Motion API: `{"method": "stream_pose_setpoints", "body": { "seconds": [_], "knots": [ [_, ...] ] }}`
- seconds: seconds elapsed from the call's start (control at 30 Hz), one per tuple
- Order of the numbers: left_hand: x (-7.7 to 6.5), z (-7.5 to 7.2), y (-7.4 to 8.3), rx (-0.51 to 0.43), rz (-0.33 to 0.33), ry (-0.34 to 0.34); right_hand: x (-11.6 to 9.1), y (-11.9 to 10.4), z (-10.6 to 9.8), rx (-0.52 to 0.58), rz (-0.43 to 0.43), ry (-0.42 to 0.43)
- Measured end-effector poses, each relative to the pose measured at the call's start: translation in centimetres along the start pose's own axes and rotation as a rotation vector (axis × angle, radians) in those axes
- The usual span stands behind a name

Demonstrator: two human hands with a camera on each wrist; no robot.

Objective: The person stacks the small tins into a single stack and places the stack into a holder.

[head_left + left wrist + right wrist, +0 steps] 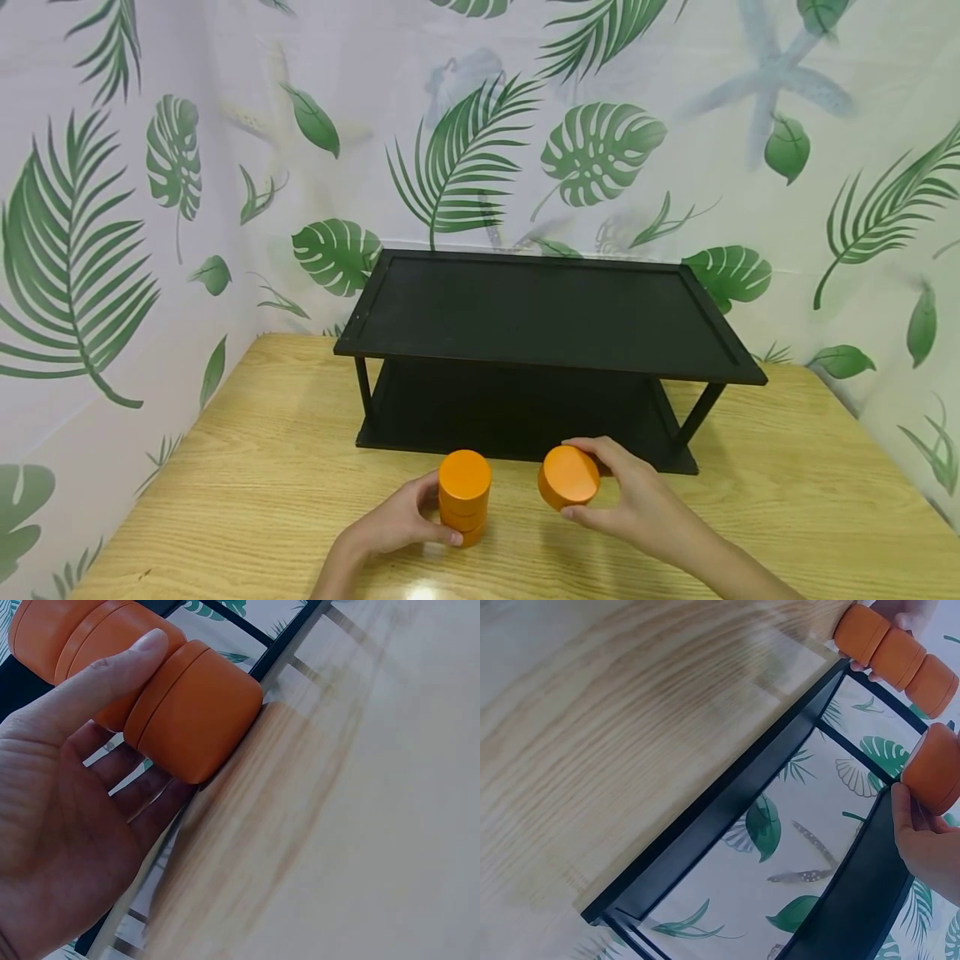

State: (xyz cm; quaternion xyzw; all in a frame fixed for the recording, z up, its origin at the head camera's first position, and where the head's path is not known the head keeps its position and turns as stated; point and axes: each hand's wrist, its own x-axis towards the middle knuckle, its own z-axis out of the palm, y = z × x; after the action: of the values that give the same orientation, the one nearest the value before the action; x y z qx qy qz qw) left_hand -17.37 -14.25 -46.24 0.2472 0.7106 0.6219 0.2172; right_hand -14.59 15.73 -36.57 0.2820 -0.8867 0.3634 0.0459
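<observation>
three orange tubs make a neat stack [465, 504], and it stands up straight on the wooden tabletop [247, 492]. the left hand [401, 517] is wrapped round the side of the stack, with the thumb in front and the other fingers behind, so it is holding on. the right hand [633, 500] has one more tub [568, 477], pinched between its thumb and fingers. that tub is up in the air, near the stack but not touching it, and its flat top tips a bit toward the head camera. in the right wrist view it is about as high as the top of the stack. behind both hands is a black rack [540, 312] with a top board and a bottom board. i think the step right now is about stacking: one hand makes the pile steady while the other handles a tub. i can't tell if the tub is on its way to the pile or away from it. if it is meant for the pile, the next move needs the tub made flat, brought over the top one and let down softly, right in the middle. the left hand would need to be gentle, because a bump could knock the pile over.
</observation>
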Motion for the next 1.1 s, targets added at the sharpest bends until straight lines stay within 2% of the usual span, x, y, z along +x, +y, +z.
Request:
{"method": "stream_pose_setpoints", "body": {
  "seconds": [0.33, 1.1],
  "knots": [
    [0.0, 0.0, 0.0, -0.007, -0.014, 0.006, 0.3, -0.7, -0.1, 0.009, 0.014, -0.023],
    [0.0, 0.0, 0.0, -0.019, 0.006, -0.004, 0.9, -1.4, 0.1, 0.028, -0.079, -0.008]
  ]
}}
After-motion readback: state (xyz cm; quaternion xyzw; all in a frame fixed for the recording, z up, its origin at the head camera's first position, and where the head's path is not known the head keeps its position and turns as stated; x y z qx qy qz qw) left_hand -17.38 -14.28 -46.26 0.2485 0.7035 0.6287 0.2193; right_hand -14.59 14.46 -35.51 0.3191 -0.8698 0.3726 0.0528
